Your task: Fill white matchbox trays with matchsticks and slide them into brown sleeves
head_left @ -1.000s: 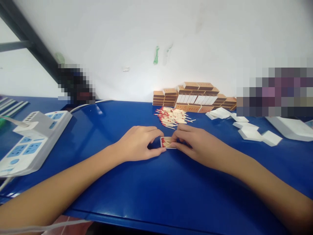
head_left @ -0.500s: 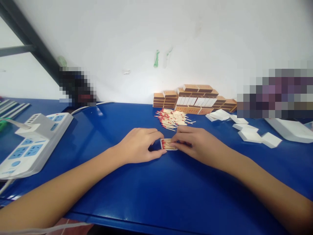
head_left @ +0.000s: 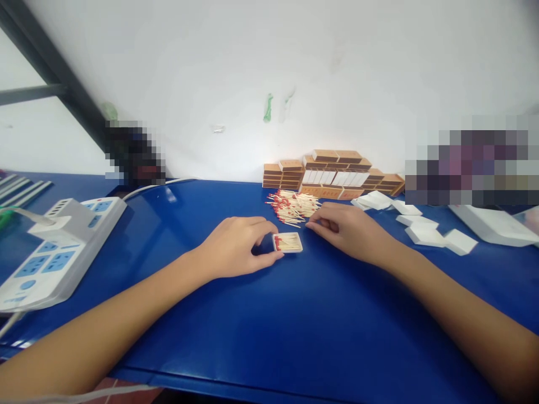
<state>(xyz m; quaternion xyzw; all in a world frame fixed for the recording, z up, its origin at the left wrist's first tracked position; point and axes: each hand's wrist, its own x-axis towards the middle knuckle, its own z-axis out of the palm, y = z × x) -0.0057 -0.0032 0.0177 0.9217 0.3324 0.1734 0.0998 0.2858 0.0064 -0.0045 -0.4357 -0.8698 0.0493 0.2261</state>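
A small white matchbox tray [head_left: 300,247] lies on the blue table, with red-headed matches [head_left: 288,242] side by side in it. My left hand [head_left: 240,247] holds the tray's left end between thumb and fingers. Behind the tray is a loose pile of matches [head_left: 292,206], heads mostly to the left. My right hand [head_left: 349,227] is at the pile's right edge, away from the tray. Its fingers are loosely curled, thumb a little apart, and I see nothing held in them; some fingertips are hidden.
Matchboxes [head_left: 337,163] are stacked against the wall behind the pile. Empty white trays [head_left: 425,233] lie scattered at the right, near a larger white box [head_left: 494,224]. A power strip [head_left: 59,252] with a plug and cable occupies the left. The table's front edge [head_left: 236,387] runs below my arms.
My right hand has left the tray and moved back and right to the match pile. The left hand keeps its place at the tray, now more fully visible.
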